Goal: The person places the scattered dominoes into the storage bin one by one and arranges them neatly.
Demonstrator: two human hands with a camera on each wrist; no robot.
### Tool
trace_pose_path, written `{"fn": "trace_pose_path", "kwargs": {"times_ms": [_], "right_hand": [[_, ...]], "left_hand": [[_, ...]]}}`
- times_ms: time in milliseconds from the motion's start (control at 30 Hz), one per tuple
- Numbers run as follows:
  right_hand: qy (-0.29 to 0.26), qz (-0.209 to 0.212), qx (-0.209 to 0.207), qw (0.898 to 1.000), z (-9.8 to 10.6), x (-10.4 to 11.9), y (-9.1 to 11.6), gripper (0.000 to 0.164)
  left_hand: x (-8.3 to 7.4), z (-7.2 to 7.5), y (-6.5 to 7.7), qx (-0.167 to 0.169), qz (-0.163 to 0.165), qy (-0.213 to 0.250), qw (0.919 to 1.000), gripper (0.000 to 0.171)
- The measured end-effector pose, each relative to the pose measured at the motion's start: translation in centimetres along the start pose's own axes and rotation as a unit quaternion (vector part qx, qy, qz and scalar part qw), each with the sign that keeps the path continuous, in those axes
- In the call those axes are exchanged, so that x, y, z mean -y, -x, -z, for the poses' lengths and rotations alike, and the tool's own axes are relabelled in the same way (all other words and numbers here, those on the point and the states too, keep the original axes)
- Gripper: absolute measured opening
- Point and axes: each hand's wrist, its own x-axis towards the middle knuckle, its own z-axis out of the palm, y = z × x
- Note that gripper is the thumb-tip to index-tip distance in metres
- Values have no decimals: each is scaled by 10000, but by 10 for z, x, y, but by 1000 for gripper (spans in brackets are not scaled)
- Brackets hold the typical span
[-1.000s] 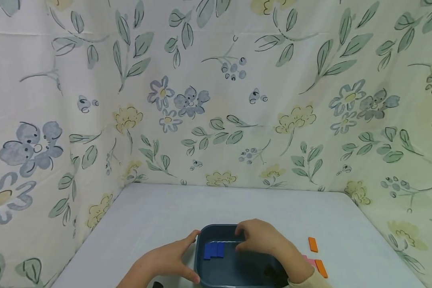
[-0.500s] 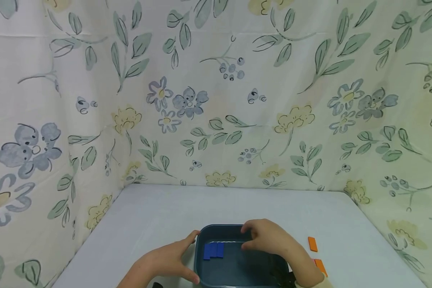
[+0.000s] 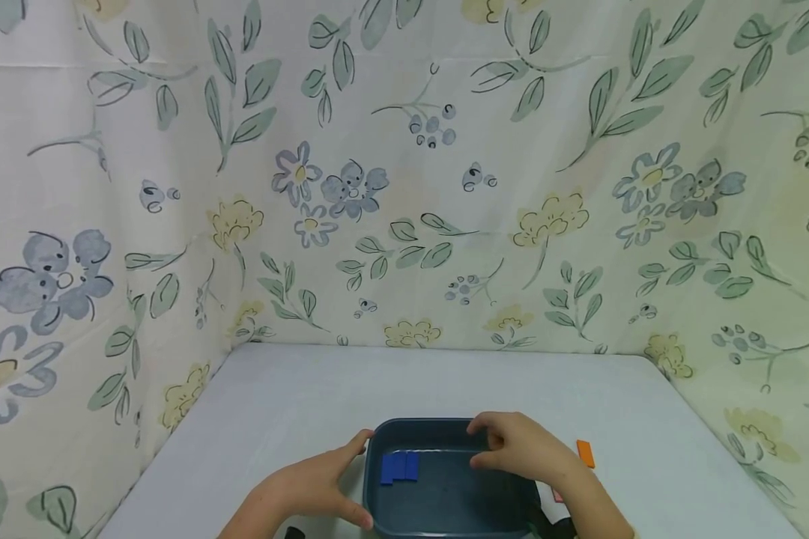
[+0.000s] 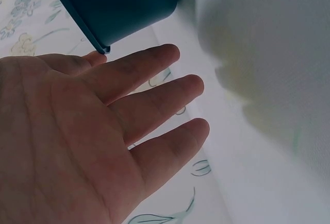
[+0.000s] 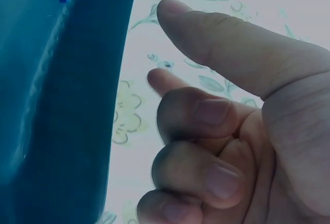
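A dark blue tray (image 3: 445, 490) sits near the table's front, with several flat blue pieces (image 3: 399, 468) side by side toward its left end. My left hand (image 3: 313, 483) is at the tray's left side, thumb and index finger spread along the edge. In the left wrist view one fingertip of that hand (image 4: 103, 126) appears to touch the tray's rim (image 4: 87, 33), the other fingers stretching out. Above the tray's right part hovers my right hand (image 3: 526, 451), thumb and index finger apart and nothing between them. The right wrist view shows its other fingers (image 5: 206, 177) loosely curled.
Right of the tray, an orange piece (image 3: 585, 454) lies on the white table (image 3: 310, 389). A bit of pink piece (image 3: 556, 495) shows beside my right forearm, which covers the area there. A floral cloth (image 3: 404, 187) hangs behind and at both sides.
My right hand has moved rightward over the tray, and its forearm now hides the nearer orange piece. The left hand, tray and blue pieces stay in place.
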Motion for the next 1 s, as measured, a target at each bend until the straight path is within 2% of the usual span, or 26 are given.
{"fn": "trace_pose_path", "kwargs": {"times_ms": [433,700,1000], "right_hand": [[-146,236,-94,9996,11,-8,11,45],[-277,277,-153,9991,17,-12,15,44],[-423,59,-184,9989,26,-16,20,41]], "left_hand": [[-1,2,1,55,112,-53,9999,120],[1,2,0,-1,11,-113,9999,119],[0,2,0,15,121,-90,9999,120]]}}
